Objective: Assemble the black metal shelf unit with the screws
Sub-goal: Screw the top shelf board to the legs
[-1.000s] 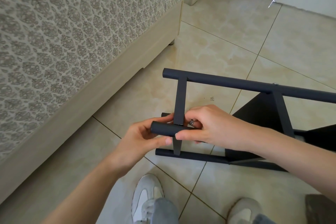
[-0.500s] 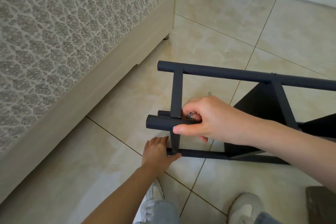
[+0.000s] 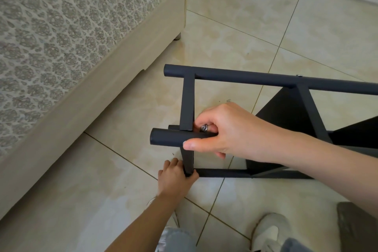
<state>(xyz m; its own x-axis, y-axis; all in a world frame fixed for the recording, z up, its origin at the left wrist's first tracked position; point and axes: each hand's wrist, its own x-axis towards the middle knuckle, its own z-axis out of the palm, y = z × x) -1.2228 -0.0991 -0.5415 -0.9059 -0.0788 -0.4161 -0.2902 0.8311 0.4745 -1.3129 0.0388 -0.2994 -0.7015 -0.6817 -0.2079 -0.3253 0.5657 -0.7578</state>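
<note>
The shelf frame [image 3: 245, 77] lies sideways on the floor [image 3: 122, 129], so we should hold the screw [image 3: 204, 128] square to the near tube [image 3: 165, 139] while our right grip [image 3: 231, 131] pinches it and our left grip [image 3: 173, 178], clasping the lower corner, steadies everything.

The left hand [image 3: 173, 176] has dropped from the end of the raised tube [image 3: 167, 139] at frame centre to the floor below, where fingers and thumb now curl round the foot of the flat crossbar [image 3: 187, 162] at its joint with the bottom rail [image 3: 221, 173].
</note>
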